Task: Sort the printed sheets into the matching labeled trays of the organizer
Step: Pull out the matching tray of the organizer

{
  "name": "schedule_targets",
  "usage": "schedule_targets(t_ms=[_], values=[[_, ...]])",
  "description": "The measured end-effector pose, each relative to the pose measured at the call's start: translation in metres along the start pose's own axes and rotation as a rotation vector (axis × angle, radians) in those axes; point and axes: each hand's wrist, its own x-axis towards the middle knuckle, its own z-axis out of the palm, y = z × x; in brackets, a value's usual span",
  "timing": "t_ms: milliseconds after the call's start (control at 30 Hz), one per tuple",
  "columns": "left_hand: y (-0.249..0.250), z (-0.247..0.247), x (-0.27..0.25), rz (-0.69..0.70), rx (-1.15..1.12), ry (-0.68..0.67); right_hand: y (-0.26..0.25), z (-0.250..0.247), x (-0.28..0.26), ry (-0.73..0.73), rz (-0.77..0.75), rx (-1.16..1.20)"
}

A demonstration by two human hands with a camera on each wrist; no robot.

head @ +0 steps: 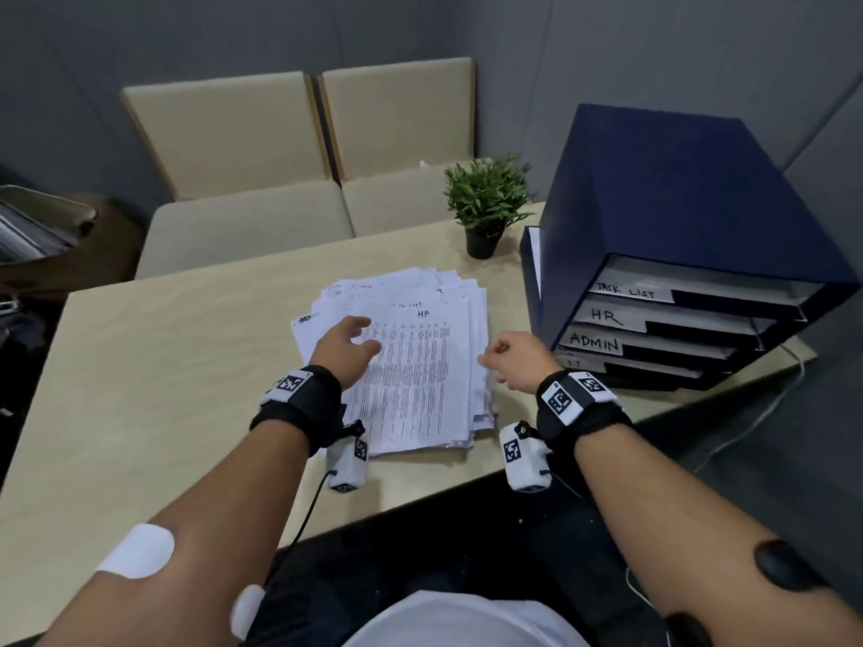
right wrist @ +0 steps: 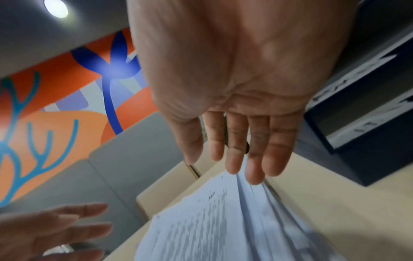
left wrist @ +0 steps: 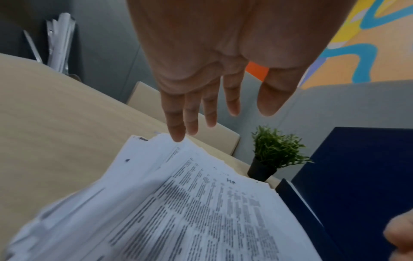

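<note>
The sheets lie in a loose, fanned stack at the near middle of the table. The top sheet is printed in columns and marked "HR" near its far edge.

The left hand is over the left part of the stack, palm down, forearm reaching in from the near left. Its fingers are straight and slightly spread, holding nothing; whether the tips touch the paper cannot be told.

The right hand is at the right edge of the stack, forearm coming in from the near right. In the right wrist view its fingers are extended, close together and empty, tips just above the stack's right edge.

The organizer, dark blue, stands on the right of the table, just beside the stack. Its trays are labelled, top down, "TASK LIST", "HR", "ADMIN" and "IT".

A potted plant stands at the far edge, between stack and organizer. Two beige chairs are beyond the table.
</note>
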Motion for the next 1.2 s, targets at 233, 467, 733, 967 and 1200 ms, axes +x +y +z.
schedule_targets(t_ms=[233, 467, 733, 967, 1200], values=[[-0.032, 0.01, 0.011, -0.174, 0.032, -0.046, -0.004, 0.038, 0.034, -0.107, 0.114, -0.124], [-0.049, 0.026, 0.018, -0.293, 0.06, -0.16, -0.005, 0.055, 0.056, -0.152, 0.216, -0.215], [-0.053, 0.028, 0.023, -0.326, 0.051, -0.168, 0.01, 0.054, 0.067, -0.124, 0.166, -0.15], [-0.051, 0.015, 0.015, -0.264, 0.05, -0.115, 0.019, 0.031, 0.046, -0.027, 0.108, 0.247], [-0.016, -0.001, 0.001, -0.067, -0.29, -0.05, 0.011, -0.006, -0.013, -0.017, 0.014, 0.528]])
